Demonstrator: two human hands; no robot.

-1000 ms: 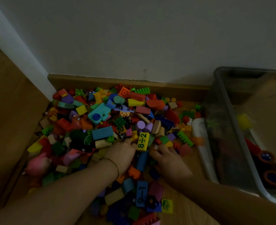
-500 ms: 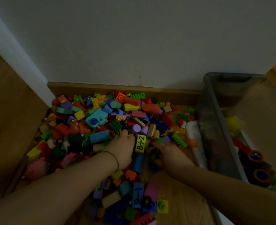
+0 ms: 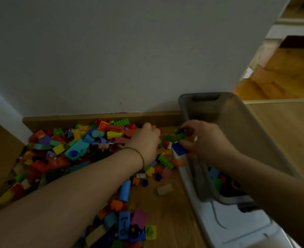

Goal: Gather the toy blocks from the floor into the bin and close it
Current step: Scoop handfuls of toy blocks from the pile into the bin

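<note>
Directions are given with 12 o'clock toward the wall, centred on the view.

Status: the task is at an early stage. The pile of multicoloured plastic toy blocks (image 3: pixel 72 151) is lying on the wooden plank floor (image 3: pixel 167 208). It is filling the area from 9 o'clock to 12 o'clock against the wooden skirting board (image 3: pixel 94 116), with a looser scatter running down toward 6 o'clock. The translucent grey plastic bin (image 3: pixel 237 122) is standing at 3 o'clock, just beside the pile. Through its wall only a shallow layer of blocks is showing at the bottom, so most of the gathering appears to be outstanding.

Right hand (image 3: pixel 203 140): it is hovering at the bin's 9 o'clock rim, with thumb and fingers pinching a blue rectangular plastic block (image 3: pixel 179 149). Some green studded pieces (image 3: pixel 180 135) are also gripped in the curled fingers. Judged from this position, the hand is carrying a load over the rim for release.

Left hand (image 3: pixel 146 142): it is resting knuckles-up on the 12 o'clock end of the pile, fingers curled downward among the blocks. Whether it is gripping any block cannot be told, as the fingertips are hidden.

Closing step: not yet done. The white plastic lid (image 3: pixel 228 228) is lying on the floor at 5 o'clock, touching the bin's base. Whether the bin is resting partly on it cannot be told.
</note>
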